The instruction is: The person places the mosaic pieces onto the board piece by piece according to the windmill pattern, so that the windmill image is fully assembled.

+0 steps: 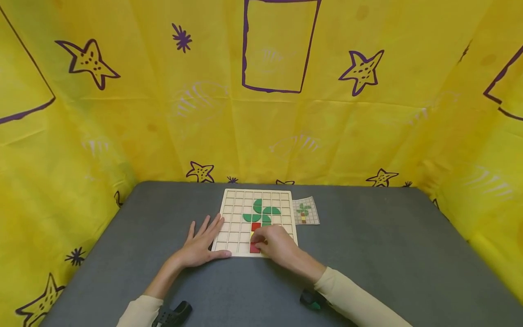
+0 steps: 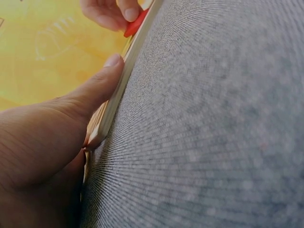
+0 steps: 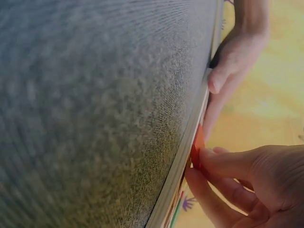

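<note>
A pale wooden grid board [image 1: 234,237] lies on the table. My left hand [image 1: 200,247] rests along its left edge with fingers spread and the thumb on the near left part. My right hand [image 1: 278,245] pinches a red square tile [image 3: 197,146] between thumb and fingers at the board's near edge. The tile looks tilted in the left wrist view. Farther up sits another red tile [image 1: 256,226], with a yellow tile between them mostly hidden by my right fingers. Green quarter-circle pieces [image 1: 258,206] form a pinwheel in the board's middle, partly covered by the right hand.
A printed card [image 1: 307,210] showing a similar pinwheel lies against the board's right side. The grey table [image 1: 384,245] extends on both sides, and a yellow patterned cloth [image 1: 269,131] hangs behind and beside it. Dark straps with devices [image 1: 180,312] sit at both wrists.
</note>
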Action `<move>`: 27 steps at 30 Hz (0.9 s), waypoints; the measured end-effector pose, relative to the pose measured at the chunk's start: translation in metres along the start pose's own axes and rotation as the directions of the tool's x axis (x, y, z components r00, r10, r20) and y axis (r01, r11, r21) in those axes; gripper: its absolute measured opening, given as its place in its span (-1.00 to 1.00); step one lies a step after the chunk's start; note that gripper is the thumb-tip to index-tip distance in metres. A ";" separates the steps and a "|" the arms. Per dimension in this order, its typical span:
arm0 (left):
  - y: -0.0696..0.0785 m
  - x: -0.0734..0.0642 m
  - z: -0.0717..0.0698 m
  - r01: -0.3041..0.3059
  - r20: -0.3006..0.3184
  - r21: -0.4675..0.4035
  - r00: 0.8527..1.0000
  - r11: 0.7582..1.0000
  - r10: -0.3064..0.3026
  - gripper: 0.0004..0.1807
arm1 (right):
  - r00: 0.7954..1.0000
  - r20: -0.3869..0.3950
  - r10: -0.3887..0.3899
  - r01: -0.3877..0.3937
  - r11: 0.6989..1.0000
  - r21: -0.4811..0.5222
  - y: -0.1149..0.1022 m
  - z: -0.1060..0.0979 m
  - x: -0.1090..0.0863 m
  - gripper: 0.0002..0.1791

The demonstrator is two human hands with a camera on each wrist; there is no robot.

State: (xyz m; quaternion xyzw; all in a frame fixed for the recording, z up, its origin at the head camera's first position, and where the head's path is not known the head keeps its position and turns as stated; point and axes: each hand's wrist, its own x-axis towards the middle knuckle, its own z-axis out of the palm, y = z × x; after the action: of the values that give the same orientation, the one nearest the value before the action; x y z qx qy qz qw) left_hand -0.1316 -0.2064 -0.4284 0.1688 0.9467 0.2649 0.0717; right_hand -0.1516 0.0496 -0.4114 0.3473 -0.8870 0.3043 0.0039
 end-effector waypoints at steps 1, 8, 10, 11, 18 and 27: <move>0.000 0.000 0.000 0.000 -0.003 0.002 1.000 1.000 0.000 0.15 | 1.000 -0.001 -0.001 0.001 1.000 -0.015 -0.001 0.000 0.000 -0.91; 0.000 0.001 0.002 0.003 -0.001 0.008 1.000 1.000 -0.003 0.16 | 1.000 -0.001 0.006 -0.006 0.998 -0.059 -0.005 -0.003 0.000 -0.87; 0.000 0.002 0.002 0.005 0.003 0.006 1.000 1.000 -0.005 0.16 | 1.000 0.007 0.007 -0.007 0.998 -0.061 -0.004 -0.003 0.000 -0.86; 0.001 0.002 0.002 0.005 0.005 0.006 1.000 1.000 -0.005 0.16 | 1.000 0.011 0.006 -0.005 0.998 -0.064 -0.004 -0.004 -0.001 -0.85; 0.003 0.002 0.000 0.012 0.012 0.010 1.000 1.000 -0.013 0.16 | 1.000 -0.006 -0.009 0.008 0.999 -0.046 0.001 -0.018 -0.006 -0.91; 0.004 0.004 -0.002 0.009 0.031 0.063 0.999 0.998 -0.011 0.10 | 0.995 -0.035 0.097 -0.100 0.990 -0.103 0.037 -0.066 -0.026 -0.72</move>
State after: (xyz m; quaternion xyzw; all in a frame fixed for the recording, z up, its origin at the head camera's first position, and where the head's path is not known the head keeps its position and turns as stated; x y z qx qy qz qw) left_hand -0.1349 -0.2023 -0.4251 0.1705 0.9541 0.2322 0.0824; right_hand -0.1681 0.1226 -0.3826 0.2979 -0.9175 0.2626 0.0202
